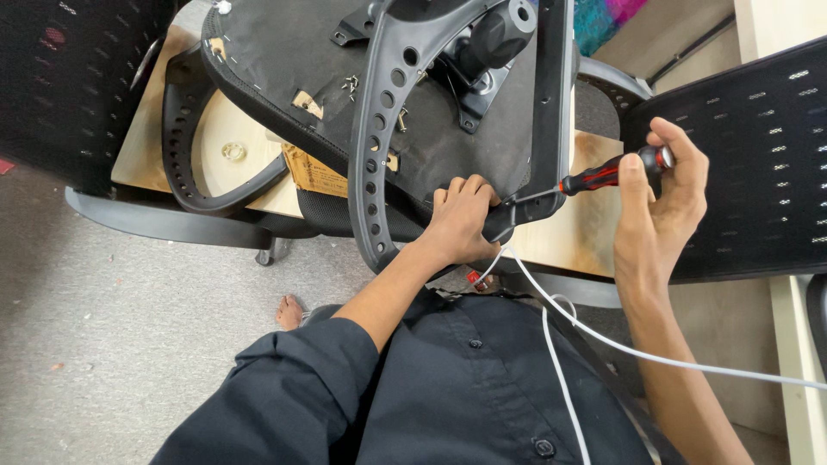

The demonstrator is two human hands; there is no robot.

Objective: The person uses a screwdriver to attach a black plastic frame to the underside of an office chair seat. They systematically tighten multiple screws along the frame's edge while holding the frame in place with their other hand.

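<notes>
- On the pale wooden desk [594,232] an office chair seat [293,60] lies upside down, its black fabric underside facing up, with torn patches showing the board beneath.
- The left hand [461,220] is closed around the lower end of a black plastic armrest frame [379,129], a curved bar with a row of round holes, pressing it against the seat's edge.
- The right hand [659,185] is wrapped around the handle of a red and black screwdriver [603,175], thumb up on the handle's end.
- The screwdriver's thin shaft points left and meets the frame just beside the left hand's fingers.
- A second armrest loop [185,164] curves over the desk at the left of the seat.
- Small loose screws [351,83] sit on the seat underside near the black metal mechanism [491,52].
- A white cable [603,340] trails across the person's dark shirt.
- A black mesh backrest [758,164] stands at the right.
</notes>
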